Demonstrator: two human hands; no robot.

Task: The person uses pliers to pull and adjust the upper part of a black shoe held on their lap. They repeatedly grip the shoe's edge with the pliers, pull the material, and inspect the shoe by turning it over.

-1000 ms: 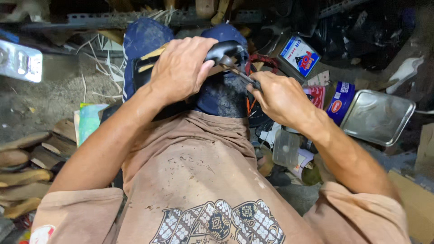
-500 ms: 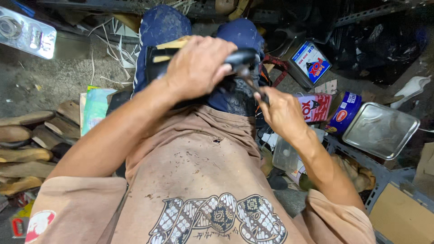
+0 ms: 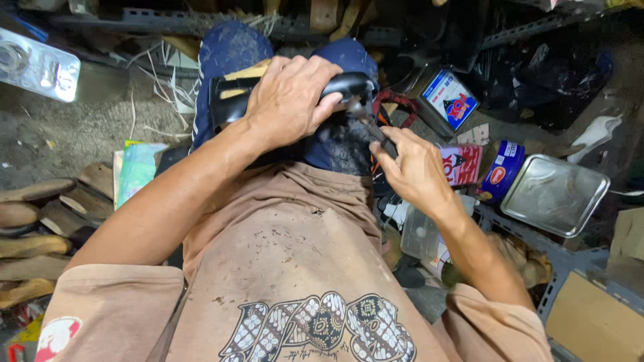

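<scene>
My left hand [image 3: 290,100] grips a black shoe [image 3: 335,86] that rests on my knees, which are covered in dark blue cloth [image 3: 231,50]. A tan sole shows under the hand at the shoe's left end. My right hand [image 3: 410,169] pinches a thin dark tool [image 3: 367,123] whose tip meets the shoe's right end. Both hands work just above my lap, over a brown printed shirt [image 3: 288,268].
Wooden shoe soles [image 3: 40,221] lie stacked on the left. On the right are a blue tin [image 3: 448,99], a red packet [image 3: 463,164], a round can [image 3: 502,173], a metal tray [image 3: 555,196] and a cardboard box [image 3: 594,315]. A clear blister pack [image 3: 37,66] lies far left.
My right hand has drawn down and back from the shoe's right end with the tool. The view tilted slightly; my left hand keeps its grip on the shoe.
</scene>
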